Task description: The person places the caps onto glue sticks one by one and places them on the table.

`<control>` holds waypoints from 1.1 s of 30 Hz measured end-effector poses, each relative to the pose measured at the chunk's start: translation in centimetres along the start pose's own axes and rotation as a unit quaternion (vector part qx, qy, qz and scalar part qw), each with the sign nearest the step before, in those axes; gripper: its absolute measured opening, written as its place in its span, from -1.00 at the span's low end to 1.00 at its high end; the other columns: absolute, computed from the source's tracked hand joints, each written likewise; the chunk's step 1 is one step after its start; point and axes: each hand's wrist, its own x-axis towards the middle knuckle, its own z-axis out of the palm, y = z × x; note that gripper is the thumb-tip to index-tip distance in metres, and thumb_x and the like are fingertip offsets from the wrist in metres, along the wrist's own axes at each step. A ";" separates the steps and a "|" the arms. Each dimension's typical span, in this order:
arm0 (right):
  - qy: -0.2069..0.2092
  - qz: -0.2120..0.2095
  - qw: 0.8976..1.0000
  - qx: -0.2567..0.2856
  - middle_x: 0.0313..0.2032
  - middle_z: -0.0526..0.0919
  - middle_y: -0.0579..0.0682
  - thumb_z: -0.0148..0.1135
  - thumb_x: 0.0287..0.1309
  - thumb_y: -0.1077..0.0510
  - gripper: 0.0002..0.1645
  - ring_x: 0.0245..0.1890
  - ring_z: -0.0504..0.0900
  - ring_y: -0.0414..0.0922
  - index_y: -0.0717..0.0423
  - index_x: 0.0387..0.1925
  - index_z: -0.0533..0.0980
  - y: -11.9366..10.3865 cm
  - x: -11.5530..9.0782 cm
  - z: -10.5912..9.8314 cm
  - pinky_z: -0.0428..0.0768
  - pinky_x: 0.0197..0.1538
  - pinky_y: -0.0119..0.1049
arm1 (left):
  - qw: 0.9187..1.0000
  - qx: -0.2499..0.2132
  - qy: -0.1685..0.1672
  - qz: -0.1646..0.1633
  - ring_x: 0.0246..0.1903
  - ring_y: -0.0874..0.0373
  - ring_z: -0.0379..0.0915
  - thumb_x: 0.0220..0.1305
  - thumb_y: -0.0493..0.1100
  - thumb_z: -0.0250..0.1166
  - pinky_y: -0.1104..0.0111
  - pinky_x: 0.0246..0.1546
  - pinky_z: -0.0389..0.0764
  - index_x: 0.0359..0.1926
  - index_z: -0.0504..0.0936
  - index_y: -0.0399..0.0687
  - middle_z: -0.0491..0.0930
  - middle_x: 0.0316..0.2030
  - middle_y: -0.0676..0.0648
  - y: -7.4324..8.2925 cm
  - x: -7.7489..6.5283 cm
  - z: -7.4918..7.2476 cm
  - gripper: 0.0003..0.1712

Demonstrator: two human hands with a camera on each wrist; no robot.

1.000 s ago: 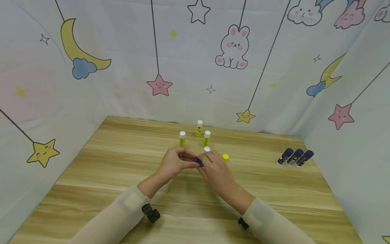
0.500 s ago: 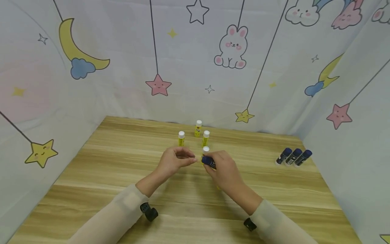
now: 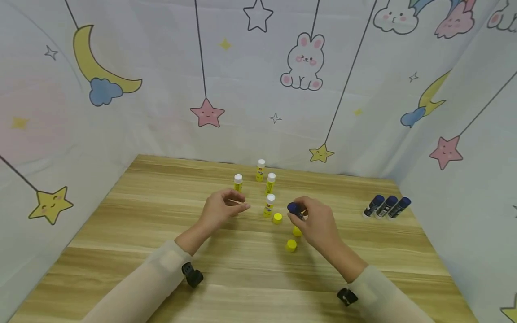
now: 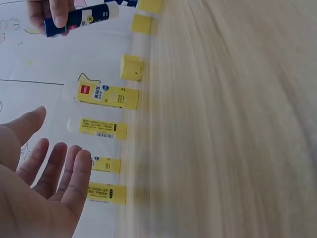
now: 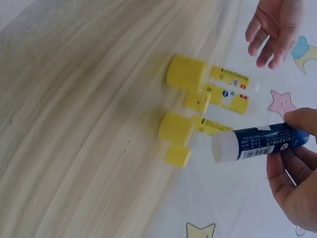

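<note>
My right hand [image 3: 321,224] pinches a dark blue glue stick [image 5: 262,140] near its blue cap; the stick's white base points away from the fingers in the right wrist view. Held up above the table, it is to the right of the yellow glue sticks. My left hand [image 3: 220,210] holds nothing, its fingers relaxed and thumb apart. Just beyond it stands a yellow glue stick [image 3: 238,183] with a white cap. Between the hands another yellow glue stick [image 3: 268,207] stands upright. A yellow cap [image 3: 277,218] sits beside it, with another yellow cap [image 3: 291,245] nearer.
Two more yellow glue sticks stand farther back, one [image 3: 260,171] rearmost and one [image 3: 270,185] before it. A third visible yellow cap [image 3: 297,231] is partly behind the right hand. Three dark blue glue sticks [image 3: 386,207] stand together on the wooden table [image 3: 194,287] at the right.
My hands have come apart from around the dark blue glue stick. The right hand has carried it rightward, uncovering yellow caps, and the left hand has drawn a little left.
</note>
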 end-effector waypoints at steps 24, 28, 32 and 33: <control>-0.061 0.097 0.993 0.016 -0.15 0.73 0.12 0.36 0.30 0.11 -0.64 -0.18 0.74 0.07 0.15 0.06 0.54 7.0 0.9 -5.0 0.71 -0.22 -0.04 | 0.998 0.020 0.046 -0.045 0.13 -0.13 0.50 0.19 -0.07 0.54 0.09 0.01 0.66 0.32 0.44 -0.08 0.46 0.29 -0.21 -1.5 2.6 -1.3 -0.27; -0.066 0.098 0.993 -0.010 -0.05 0.71 0.21 0.34 0.31 0.12 -0.63 -0.17 0.74 0.11 0.19 0.08 0.54 8.4 1.1 -6.1 0.71 -0.24 -0.01 | 0.997 0.021 0.044 -0.052 0.17 -0.14 0.49 0.20 -0.08 0.53 0.07 0.05 0.65 0.34 0.41 -0.10 0.43 0.32 -0.22 -1.8 3.0 -1.4 -0.25; -0.069 0.094 0.992 -0.043 -0.06 0.72 0.24 0.35 0.31 0.14 -0.63 -0.19 0.73 0.12 0.22 0.07 0.57 9.6 1.5 -7.1 0.69 -0.22 0.02 | 0.997 0.020 0.049 -0.056 0.17 -0.14 0.49 0.20 -0.12 0.52 0.06 0.06 0.64 0.35 0.41 -0.12 0.43 0.33 -0.23 -1.9 3.5 -1.5 -0.25; -0.069 0.091 0.992 -0.054 -0.07 0.72 0.23 0.35 0.30 0.15 -0.64 -0.20 0.72 0.12 0.23 0.07 0.58 9.8 1.6 -7.3 0.69 -0.21 0.03 | 0.997 0.017 0.050 -0.058 0.17 -0.13 0.49 0.19 -0.13 0.53 0.06 0.06 0.64 0.35 0.41 -0.11 0.43 0.32 -0.22 -2.0 3.6 -1.6 -0.25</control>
